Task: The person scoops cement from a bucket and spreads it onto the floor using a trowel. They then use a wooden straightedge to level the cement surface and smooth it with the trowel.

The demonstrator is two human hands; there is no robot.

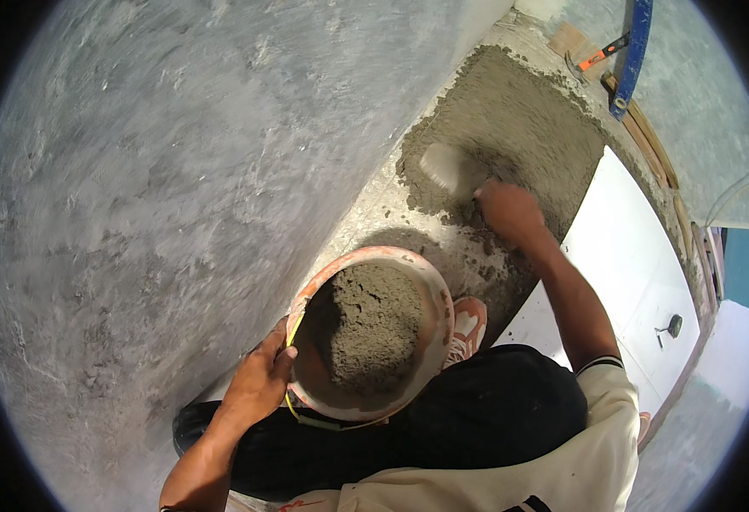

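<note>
Two bare hands show on my feed, and I take the clock from the middle of the view. At 6 o'clock I have the round bucket [449, 317], part-filled with grey mortar [379, 320]. I see the left hand [259, 375] clamped on its rim at the bucket's own 9 o'clock, thumb toward me. At 2 o'clock the right hand [511, 209] is closed around the trowel [443, 167], whose blurred blade points toward 10 o'clock, over the near edge of the spread mortar bed [532, 115]; I cannot tell whether it touches. White tile [600, 282] lies at 3 o'clock, a shoe [470, 320] just beside the bucket at 4. Toward 2, at the far edge, I make out an orange-handled hammer [603, 53] and a blue bar [636, 51]. A grey wall [161, 188] fills 9 to 11.
</note>
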